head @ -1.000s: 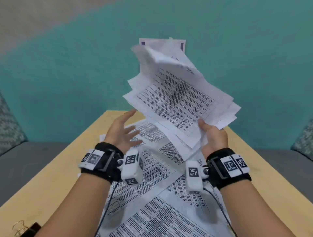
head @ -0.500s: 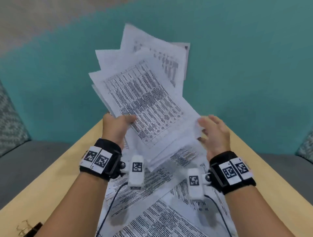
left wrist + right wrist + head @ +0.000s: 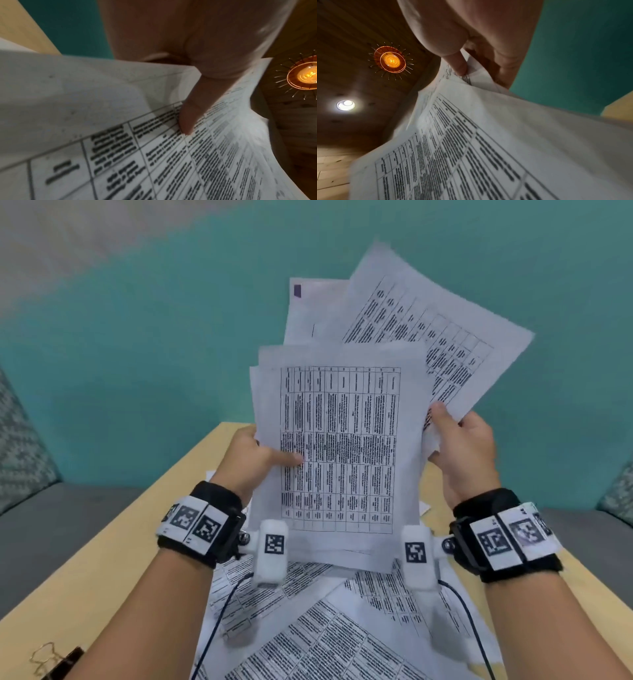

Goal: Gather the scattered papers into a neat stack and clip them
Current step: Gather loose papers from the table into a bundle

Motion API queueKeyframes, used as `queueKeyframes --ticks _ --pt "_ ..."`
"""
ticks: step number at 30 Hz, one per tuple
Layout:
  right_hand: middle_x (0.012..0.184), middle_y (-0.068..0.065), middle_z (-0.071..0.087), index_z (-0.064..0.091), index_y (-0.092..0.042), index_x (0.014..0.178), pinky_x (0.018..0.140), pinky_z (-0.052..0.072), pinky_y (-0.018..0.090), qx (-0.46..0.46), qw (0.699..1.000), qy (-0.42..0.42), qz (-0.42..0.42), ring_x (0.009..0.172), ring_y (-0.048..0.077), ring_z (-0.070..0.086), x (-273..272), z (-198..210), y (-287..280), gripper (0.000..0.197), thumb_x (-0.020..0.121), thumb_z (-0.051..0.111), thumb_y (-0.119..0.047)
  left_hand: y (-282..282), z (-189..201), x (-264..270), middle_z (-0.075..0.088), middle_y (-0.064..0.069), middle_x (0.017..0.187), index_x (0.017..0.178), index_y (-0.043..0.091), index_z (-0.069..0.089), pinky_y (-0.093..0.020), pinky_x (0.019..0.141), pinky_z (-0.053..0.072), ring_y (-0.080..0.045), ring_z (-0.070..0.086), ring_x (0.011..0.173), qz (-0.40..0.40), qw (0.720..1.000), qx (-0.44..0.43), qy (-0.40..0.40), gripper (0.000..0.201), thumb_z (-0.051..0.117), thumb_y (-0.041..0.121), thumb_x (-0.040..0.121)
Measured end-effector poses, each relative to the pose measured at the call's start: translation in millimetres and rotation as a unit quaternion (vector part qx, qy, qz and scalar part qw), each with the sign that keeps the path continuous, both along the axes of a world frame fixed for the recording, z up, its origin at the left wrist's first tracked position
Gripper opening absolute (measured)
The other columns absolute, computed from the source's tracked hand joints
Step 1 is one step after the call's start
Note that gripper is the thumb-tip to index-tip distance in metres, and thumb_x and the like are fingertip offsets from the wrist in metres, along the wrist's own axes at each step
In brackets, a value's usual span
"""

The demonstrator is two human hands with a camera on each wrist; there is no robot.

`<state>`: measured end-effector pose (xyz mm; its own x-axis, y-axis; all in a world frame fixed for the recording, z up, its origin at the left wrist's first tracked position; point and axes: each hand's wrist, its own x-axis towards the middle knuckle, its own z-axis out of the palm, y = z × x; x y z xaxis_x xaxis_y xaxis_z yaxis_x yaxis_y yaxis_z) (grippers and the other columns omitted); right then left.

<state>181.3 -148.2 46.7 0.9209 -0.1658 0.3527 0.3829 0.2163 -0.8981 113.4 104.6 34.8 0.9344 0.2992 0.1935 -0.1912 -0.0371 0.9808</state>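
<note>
**Squaring a half-gathered bundle, with more sheets still on the table**

The held bundle of papers stands upright above the table, fanned and uneven: two back sheets splay out to the upper right. The left hand pinches its left edge, thumb pressed on the printed face; the right hand grips the right edge, thumb on the front, fingers behind. The hands are apart, one on each side of the bundle.

Loose papers lie scattered below on the table. The binder clip sits untouched near the table's near-left corner.

This looks like the aligning step, mid-task. Next comes tapping the edges flush, then collecting the remaining sheets before any clipping.
</note>
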Motion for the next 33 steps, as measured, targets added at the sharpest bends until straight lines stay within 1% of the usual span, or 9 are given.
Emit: queueKeyframes --ticks 2,7,14,17,20,24,27,30,33 --pt "0.095 -0.008 0.076 0.071 -0.019 0.093 0.081 0.057 0.039 0.011 1.000 -0.023 -0.005 0.091 0.015 0.072 -2 1 -2 0.010 0.097 0.064 -0.015 5 -3 3 0.070 -0.010 0.130 0.137 0.007 0.055 -0.058 0.110 0.044 -0.033 0.063 0.124 0.011 1.000 0.000 -0.006 0.110 0.103 0.025 0.040" --pt "0.089 -0.001 0.077 0.072 -0.022 0.083 0.084 0.061 0.047 0.044 0.992 -0.076 -0.093 0.085 0.020 0.071 -1 3 -11 0.021 0.081 0.075 -0.001 1 3 -2 0.080 -0.003 0.102 0.109 0.011 0.068 -0.045 0.097 0.057 -0.021 0.076 0.097 -0.005 1.000 0.031 -0.002 0.043 0.077 -0.015 0.075" --pt "0.074 0.000 0.052 0.054 -0.024 0.074 0.066 0.044 0.024 0.080 0.972 -0.118 -0.185 0.069 0.009 0.047 2 5 -19 0.024 0.091 0.070 -0.017 1 -1 0 0.081 -0.001 0.096 0.099 0.014 0.068 -0.037 0.087 0.059 -0.023 0.077 0.096 -0.017 0.999 0.046 -0.008 0.043 0.075 -0.019 0.074" --pt "0.073 0.003 0.043 0.048 -0.024 0.081 0.062 0.036 0.026 0.095 0.966 -0.111 -0.215 0.065 0.011 0.038 2 8 -25 0.025 0.090 0.071 -0.024 0 -1 -1 0.081 0.001 0.092 0.097 0.016 0.068 -0.034 0.083 0.059 -0.019 0.077 0.091 -0.023 0.999 0.042 -0.009 0.044 0.074 -0.021 0.074" --pt "0.088 -0.012 0.069 0.060 -0.020 0.103 0.073 0.049 0.023 0.128 0.987 -0.023 -0.092 0.075 0.004 0.064 3 9 -26 0.032 0.080 0.081 -0.015 1 1 -1 0.081 -0.003 0.096 0.100 0.012 0.067 -0.039 0.088 0.059 -0.023 0.076 0.094 -0.022 1.000 0.022 -0.003 0.044 0.072 -0.022 0.074" --pt "0.105 0.004 0.078 0.067 -0.010 0.115 0.089 0.059 0.040 0.099 0.994 0.034 0.018 0.098 0.021 0.075 -2 7 -21 0.040 0.078 0.080 -0.003 5 0 2 0.079 -0.009 0.103 0.107 0.007 0.068 -0.044 0.097 0.055 -0.029 0.074 0.103 -0.010 1.000 -0.007 0.003 0.043 0.074 -0.019 0.073" --pt "0.105 0.008 0.076 0.069 -0.011 0.105 0.093 0.058 0.043 0.085 0.994 0.027 -0.066 0.098 0.023 0.073 6 1 -19 0.027 0.081 0.080 -0.009 11 -2 4 0.080 -0.006 0.100 0.106 0.007 0.068 -0.043 0.096 0.056 -0.027 0.074 0.102 0.013 1.000 -0.005 0.007 0.041 0.074 -0.018 0.075" --pt "0.121 0.012 0.069 0.061 -0.003 0.125 0.102 0.053 0.048 0.117 0.977 0.020 -0.174 0.113 0.027 0.066 7 2 -22 0.058 0.077 0.083 -0.027 23 -6 6 0.078 -0.007 0.104 0.110 0.006 0.066 -0.044 0.096 0.055 -0.027 0.073 0.102 0.077 0.997 -0.009 0.007 0.043 0.076 -0.015 0.075" --pt "0.128 0.013 0.065 0.055 0.000 0.133 0.103 0.051 0.040 0.158 0.963 -0.005 -0.218 0.119 0.025 0.063 6 6 -35 0.058 0.086 0.079 -0.025 38 -11 8 0.073 -0.008 0.110 0.107 0.009 0.064 -0.047 0.100 0.051 -0.030 0.068 0.106 0.155 0.988 -0.027 0.001 0.041 0.078 -0.012 0.074"
